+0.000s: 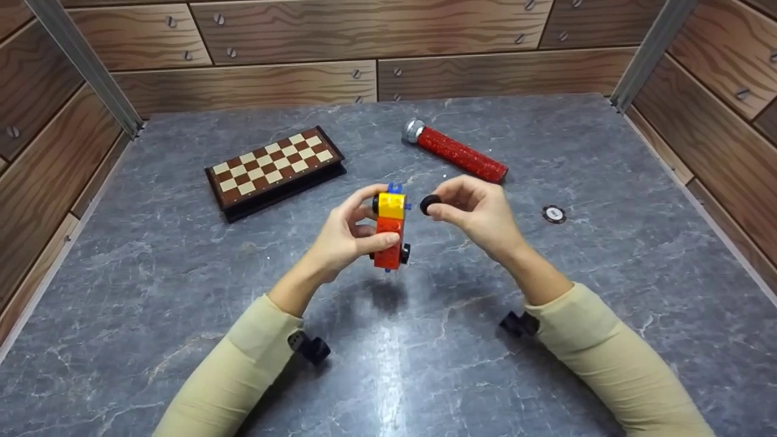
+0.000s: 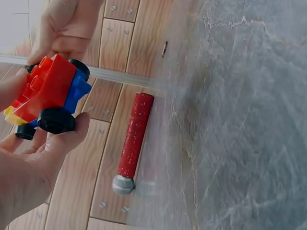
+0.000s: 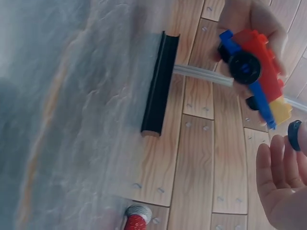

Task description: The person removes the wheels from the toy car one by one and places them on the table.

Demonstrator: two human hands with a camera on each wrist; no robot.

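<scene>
My left hand (image 1: 337, 237) grips a toy car (image 1: 387, 258) built of red and yellow bricks on a blue base, holding it above the grey table. Its thumb lies across the red brick. Black wheels show on the car in the left wrist view, where its red side (image 2: 53, 88) faces the camera. At the yellow end, a bare blue axle peg (image 1: 408, 207) sticks out to the right. Just right of that peg, my right hand (image 1: 485, 218) pinches a loose black wheel (image 1: 428, 205) between thumb and fingers. A small gap separates wheel (image 3: 293, 135) and car.
A folded chessboard box (image 1: 273, 165) lies at the back left of the table (image 1: 182, 340). Behind the hands is a red glittery microphone (image 1: 461, 154) with a silver head. A poker chip (image 1: 553, 213) lies to the right. Wood-patterned walls (image 1: 291, 30) border the table.
</scene>
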